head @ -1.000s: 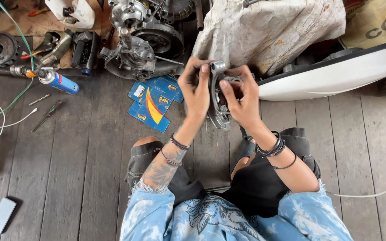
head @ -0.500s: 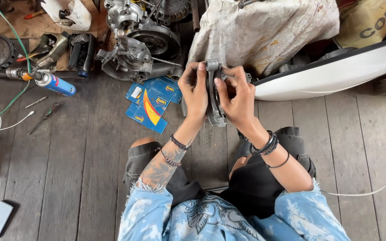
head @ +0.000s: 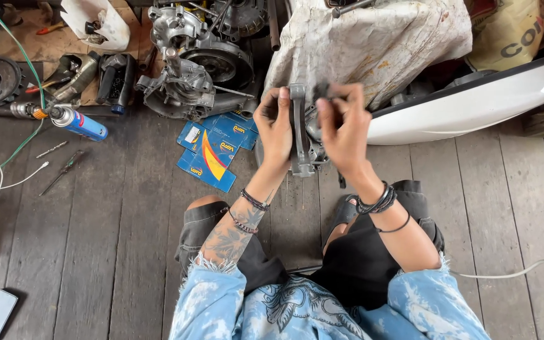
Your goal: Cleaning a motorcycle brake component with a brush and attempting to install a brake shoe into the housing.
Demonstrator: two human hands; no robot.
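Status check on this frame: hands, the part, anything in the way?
Left hand and right hand both grip the grey metal part, held upright over the wooden floor. Nothing between the hands.

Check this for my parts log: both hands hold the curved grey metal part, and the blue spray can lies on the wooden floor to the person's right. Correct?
Not quite. In the head view the blue spray can lies on the wooden floor to the person's left, not right. The left hand and right hand do hold the curved grey metal part.

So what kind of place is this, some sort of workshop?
Probably a small motorcycle or scooter repair spot on a wooden plank floor. An engine case sits opened up, a spray can lies nearby, and both hands hold a grey metal part.
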